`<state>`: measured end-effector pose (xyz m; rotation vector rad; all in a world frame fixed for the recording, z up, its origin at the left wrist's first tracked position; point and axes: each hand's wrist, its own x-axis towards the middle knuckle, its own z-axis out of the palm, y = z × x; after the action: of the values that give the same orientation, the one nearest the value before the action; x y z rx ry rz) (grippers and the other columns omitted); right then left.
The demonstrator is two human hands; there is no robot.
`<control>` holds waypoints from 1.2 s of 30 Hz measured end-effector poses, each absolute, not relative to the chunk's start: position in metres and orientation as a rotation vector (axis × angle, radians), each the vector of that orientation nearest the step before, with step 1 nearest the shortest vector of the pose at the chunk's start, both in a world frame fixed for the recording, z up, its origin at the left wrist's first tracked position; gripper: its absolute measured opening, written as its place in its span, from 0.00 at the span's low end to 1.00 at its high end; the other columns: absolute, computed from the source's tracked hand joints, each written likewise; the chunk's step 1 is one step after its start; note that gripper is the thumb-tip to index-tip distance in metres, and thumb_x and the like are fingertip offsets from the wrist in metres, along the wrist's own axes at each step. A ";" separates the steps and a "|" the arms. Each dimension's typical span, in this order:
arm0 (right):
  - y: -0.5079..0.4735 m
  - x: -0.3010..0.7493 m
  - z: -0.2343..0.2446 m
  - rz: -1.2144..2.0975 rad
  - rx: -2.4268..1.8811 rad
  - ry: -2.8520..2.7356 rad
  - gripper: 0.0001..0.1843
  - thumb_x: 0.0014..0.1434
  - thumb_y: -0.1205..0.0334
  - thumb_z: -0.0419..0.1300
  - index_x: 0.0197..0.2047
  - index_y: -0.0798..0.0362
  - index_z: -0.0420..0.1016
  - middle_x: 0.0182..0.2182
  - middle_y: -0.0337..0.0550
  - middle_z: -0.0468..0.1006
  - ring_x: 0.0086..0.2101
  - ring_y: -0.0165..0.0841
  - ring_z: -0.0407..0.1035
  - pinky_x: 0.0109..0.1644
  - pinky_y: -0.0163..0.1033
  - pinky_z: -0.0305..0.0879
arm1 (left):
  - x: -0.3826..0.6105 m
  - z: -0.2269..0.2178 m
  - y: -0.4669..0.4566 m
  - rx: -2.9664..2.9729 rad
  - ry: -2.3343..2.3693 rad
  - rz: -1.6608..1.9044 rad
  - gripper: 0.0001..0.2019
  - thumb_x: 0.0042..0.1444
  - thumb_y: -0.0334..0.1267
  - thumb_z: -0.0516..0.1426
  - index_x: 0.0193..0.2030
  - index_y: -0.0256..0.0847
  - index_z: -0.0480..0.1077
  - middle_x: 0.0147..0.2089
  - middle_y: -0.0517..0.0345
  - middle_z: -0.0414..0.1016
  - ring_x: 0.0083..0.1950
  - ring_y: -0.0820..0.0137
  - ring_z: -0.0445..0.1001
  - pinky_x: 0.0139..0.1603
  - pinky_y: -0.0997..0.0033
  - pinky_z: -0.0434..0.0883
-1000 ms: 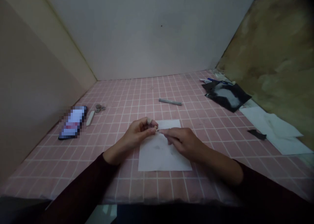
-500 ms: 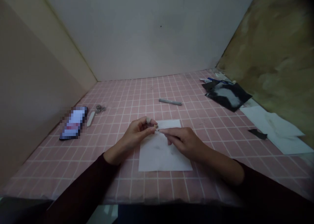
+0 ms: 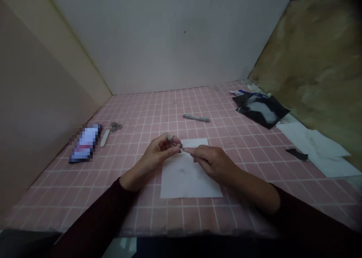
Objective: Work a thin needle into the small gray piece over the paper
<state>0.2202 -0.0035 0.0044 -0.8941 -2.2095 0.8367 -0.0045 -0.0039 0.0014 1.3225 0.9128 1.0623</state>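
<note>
"Thin pale sliver [image 3: 181, 149], that's the thing to look at in the head view. Where does it sit?"

"Between the person's two hands, held above the sheet of white paper [image 3: 186, 179] near that sheet's far edge. It's too small to make out what it's made of."

"And the hands?"

"The left hand [image 3: 158, 156] is curled, its fingers [image 3: 173, 140] drawn closely together around one end of the sliver. A small greyish-pale patch [image 3: 170, 137] shows on one fingertip. The right hand [image 3: 212, 162] comes in from the other side, its fingers [image 3: 190, 151] nearly closed and meeting the left fingertips at the sliver. Both seem to have hold of it, though the exact grip is hard to tell."

"What lies around them?"

"The worktop [image 3: 175, 216] is covered in pink tile with white grid lines. Toward the left are a pixelated black phone [image 3: 85, 143], a narrow white strip [image 3: 105, 138] and small metal scissors [image 3: 116, 126]. Ahead lies a grey stick [image 3: 196, 118]. To the right are a crumpled black-and-white sheet [image 3: 261, 109], loose white paper [image 3: 319, 148] and a small black scrap [image 3: 296, 154]."
</note>
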 end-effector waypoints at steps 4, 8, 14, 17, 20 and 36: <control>0.001 0.220 0.008 1.414 -0.956 -1.917 0.18 0.64 0.60 0.54 0.52 0.52 0.81 0.26 0.40 0.75 0.23 0.27 0.62 0.30 0.34 0.60 | -0.005 0.004 -0.005 1.352 0.914 1.026 0.11 0.54 0.36 0.66 0.42 0.37 0.74 0.39 0.55 0.75 0.40 0.71 0.74 0.42 0.72 0.70; 0.009 0.220 0.006 2.061 -1.029 -1.405 0.22 0.61 0.56 0.59 0.56 0.55 0.77 0.24 0.35 0.71 0.16 0.20 0.46 0.19 0.31 0.43 | -0.003 0.007 -0.007 1.376 0.890 1.054 0.11 0.55 0.35 0.65 0.43 0.37 0.73 0.40 0.54 0.76 0.41 0.70 0.75 0.42 0.72 0.71; 0.013 0.223 0.004 1.883 -1.009 -1.483 0.20 0.59 0.56 0.61 0.51 0.57 0.79 0.22 0.33 0.70 0.16 0.19 0.49 0.18 0.31 0.41 | -0.005 0.012 -0.003 1.160 0.936 1.192 0.12 0.51 0.33 0.67 0.42 0.38 0.73 0.38 0.58 0.76 0.40 0.73 0.76 0.45 0.72 0.73; 0.011 0.222 0.009 1.845 -1.017 -1.448 0.19 0.60 0.55 0.61 0.51 0.56 0.78 0.22 0.33 0.69 0.16 0.19 0.48 0.19 0.31 0.39 | -0.007 0.016 -0.001 1.007 0.877 1.209 0.12 0.50 0.33 0.67 0.40 0.37 0.73 0.39 0.57 0.78 0.40 0.73 0.76 0.47 0.71 0.74; 0.009 0.221 0.012 1.832 -1.009 -1.402 0.20 0.61 0.53 0.60 0.51 0.57 0.78 0.22 0.33 0.68 0.17 0.20 0.47 0.19 0.32 0.40 | -0.008 0.017 0.000 0.884 0.792 1.173 0.10 0.50 0.33 0.67 0.39 0.36 0.74 0.41 0.56 0.78 0.41 0.73 0.77 0.48 0.71 0.74; 0.009 0.218 0.009 1.689 -0.955 -1.566 0.22 0.61 0.50 0.58 0.50 0.58 0.79 0.21 0.33 0.68 0.17 0.21 0.47 0.20 0.33 0.41 | -0.010 0.008 -0.001 0.821 0.725 1.120 0.09 0.54 0.34 0.66 0.42 0.35 0.76 0.42 0.55 0.76 0.39 0.76 0.76 0.44 0.77 0.74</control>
<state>0.2184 0.0090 0.0085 -0.9546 -1.5658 1.6895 -0.0096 -0.0006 0.0081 0.8211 0.7249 1.1199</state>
